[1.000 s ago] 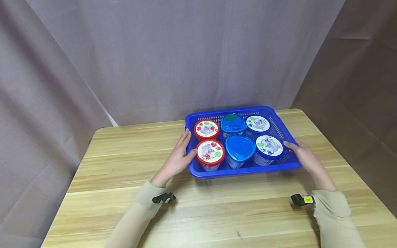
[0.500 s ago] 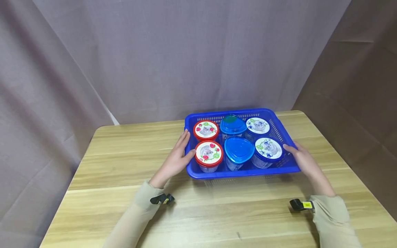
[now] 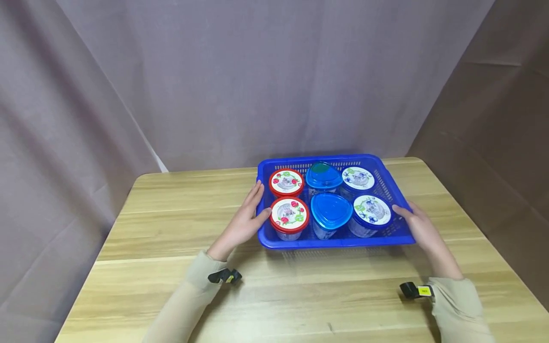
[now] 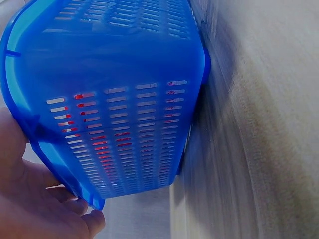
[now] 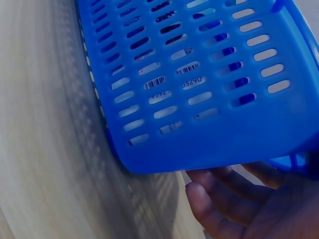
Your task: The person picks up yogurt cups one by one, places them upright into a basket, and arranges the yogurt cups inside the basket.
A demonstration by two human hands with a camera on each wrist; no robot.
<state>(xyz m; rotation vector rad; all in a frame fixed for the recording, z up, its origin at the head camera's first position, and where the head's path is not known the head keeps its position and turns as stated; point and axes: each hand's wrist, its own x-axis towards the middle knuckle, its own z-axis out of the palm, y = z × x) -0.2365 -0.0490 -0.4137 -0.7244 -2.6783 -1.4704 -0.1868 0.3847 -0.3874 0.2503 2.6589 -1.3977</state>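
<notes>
A blue plastic basket (image 3: 326,243) with slotted walls is at the back right of the table, between both hands. My left hand (image 3: 241,224) grips its left rim, thumb on top and fingers along the outside. On the opposite short side my right hand (image 3: 424,231) holds the rim the same way, its fingertips reaching beneath in the right wrist view. Inside are two red-lidded tubs (image 3: 289,213) at the left, two tubs with rounded triangular blue lids (image 3: 331,209) in the middle, and two tubs with dark blue rims and berry-print lids (image 3: 373,209) at the right.
The wood-grain table (image 3: 171,214) extends to the left and in front of the basket. A grey curtain (image 3: 274,81) hangs right behind the table's back edge, and a brown cloth (image 3: 497,157) borders the right side.
The head view has tilted slightly upward, so table and basket appear a little lower. Both hands keep their hold on the basket's rim, with the tubs in the same arrangement.
</notes>
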